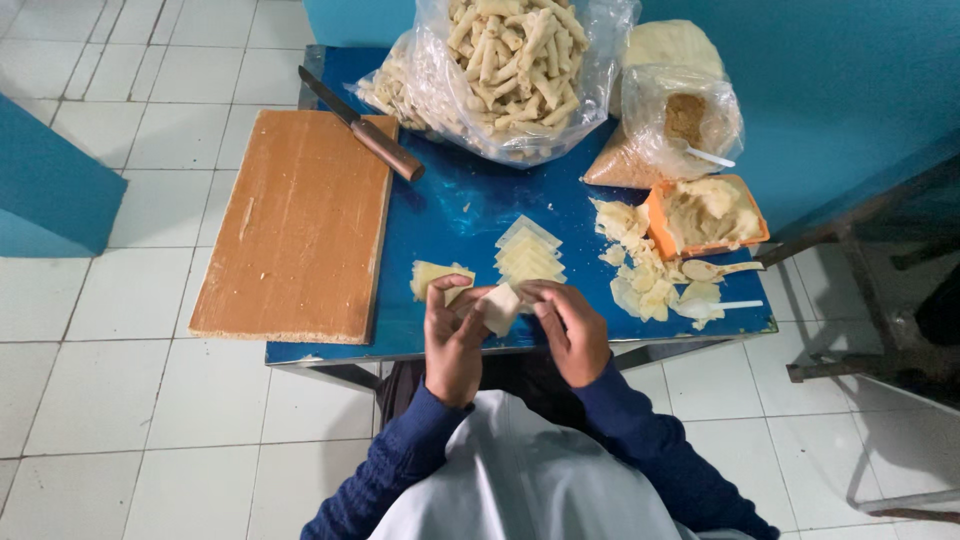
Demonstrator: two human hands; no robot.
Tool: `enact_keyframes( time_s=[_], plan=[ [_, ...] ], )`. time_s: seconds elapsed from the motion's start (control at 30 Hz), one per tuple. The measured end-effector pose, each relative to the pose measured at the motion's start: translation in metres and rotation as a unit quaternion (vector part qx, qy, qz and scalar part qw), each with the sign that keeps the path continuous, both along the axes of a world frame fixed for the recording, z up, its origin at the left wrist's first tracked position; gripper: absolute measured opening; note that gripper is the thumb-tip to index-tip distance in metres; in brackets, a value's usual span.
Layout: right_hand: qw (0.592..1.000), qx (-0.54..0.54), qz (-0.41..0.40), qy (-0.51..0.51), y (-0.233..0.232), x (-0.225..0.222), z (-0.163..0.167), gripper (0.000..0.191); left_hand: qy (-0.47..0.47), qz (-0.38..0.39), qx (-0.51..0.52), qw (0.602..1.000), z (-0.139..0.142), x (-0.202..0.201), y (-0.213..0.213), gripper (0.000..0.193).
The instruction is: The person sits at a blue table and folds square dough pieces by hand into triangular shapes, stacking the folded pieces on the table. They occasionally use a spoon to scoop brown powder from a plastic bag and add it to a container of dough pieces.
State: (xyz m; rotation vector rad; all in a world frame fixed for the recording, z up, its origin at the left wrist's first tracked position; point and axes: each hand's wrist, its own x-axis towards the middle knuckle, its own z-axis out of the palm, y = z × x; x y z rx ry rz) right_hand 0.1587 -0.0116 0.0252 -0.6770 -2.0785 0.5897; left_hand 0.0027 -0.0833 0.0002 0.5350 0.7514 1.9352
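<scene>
Both hands pinch one small pale dough square [498, 306] between them at the near edge of the blue table [450, 210]. Left hand [452, 340] has fingers curled tight on the square's left side, thumb on top; right hand [572, 330] closes on its right side, fingertips bent over the edge. Square is off the table surface, slightly folded or curled, exact shape hard to tell.

Just beyond the grip: a fanned stack of cut dough squares [528, 255], lying flat. Just left of the grip, touching or nearly touching the left fingers: a small loose dough piece [432, 274] on the table. Right of the grip: a heap of dough scraps [640, 275], with a spoon [715, 269] and a white plastic utensil [728, 305] lying by it. Beyond the scraps: an orange tub [708, 213] full of pale filling. Further out on the right: a clear bag of brown crumbs [672, 125] with a white spoon handle sticking out. Far side of the table, straight ahead of the grip: a big open clear bag of rolled pastry sticks [515, 60]. Far left of the grip: a wooden board [300, 225], overhanging the table's left edge, with a knife [365, 128] resting across its far corner, wooden handle toward the bag. White tile floor [130, 400] all around. Dark blue sleeves [640, 440], pale apron on lap.
</scene>
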Motion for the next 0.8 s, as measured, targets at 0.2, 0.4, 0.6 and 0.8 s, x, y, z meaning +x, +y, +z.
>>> enact_keyframes(
  time_s=[0.2,0.4,0.6,0.8],
  plan=[
    [0.967,-0.252,-0.036,-0.007,0.009,0.001,-0.014,0.019,0.077,-0.003,0.044,0.996,-0.004,0.015,0.003,0.047],
    [0.984,-0.097,-0.131,-0.077,-0.002,0.008,-0.013,0.017,0.47,0.124,-0.109,0.867,-0.004,0.02,0.006,0.053],
    [0.985,0.016,-0.148,-0.083,0.005,0.0,-0.01,0.014,0.595,0.151,-0.113,0.782,0.004,0.023,0.016,0.057],
    [0.982,0.025,-0.159,-0.098,0.004,-0.001,-0.01,0.023,0.618,0.143,-0.129,0.763,0.012,0.021,0.015,0.052]
  ],
)
